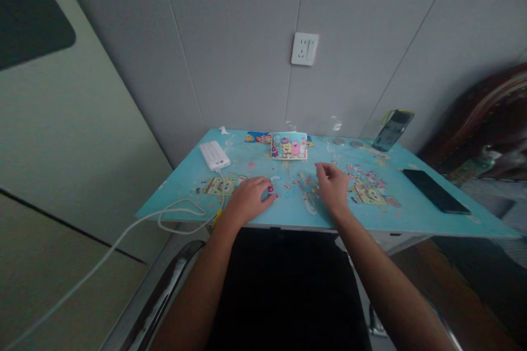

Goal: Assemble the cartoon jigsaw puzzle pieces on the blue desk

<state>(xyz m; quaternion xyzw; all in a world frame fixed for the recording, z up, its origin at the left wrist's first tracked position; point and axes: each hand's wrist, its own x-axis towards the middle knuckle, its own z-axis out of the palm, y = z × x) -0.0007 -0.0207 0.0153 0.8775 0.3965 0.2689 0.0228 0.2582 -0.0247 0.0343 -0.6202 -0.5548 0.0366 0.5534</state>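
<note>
My left hand (pixel 252 197) rests on the blue patterned tabletop near its front edge, fingers curled and thumb bent toward the index finger. Small red-and-white spots show at those fingertips; whether they are a tiny piece or the nails I cannot tell. Over the right-middle of the table, my right hand (pixel 332 185) has thumb and fingers pinched together; anything between them is too small to make out. Behind and between the hands, a colourful cartoon card (pixel 289 146) leans upright. Small bits that look like stickers or print lie between my hands.
A white power bank (pixel 214 154) with a white cable (pixel 181 209) sits at left, its cable running off the table edge. At right are a black phone (pixel 435 191) and a tilted dark bottle (pixel 393 130). Two small round lids (pixel 339 142) lie near the wall socket (pixel 304 49) side.
</note>
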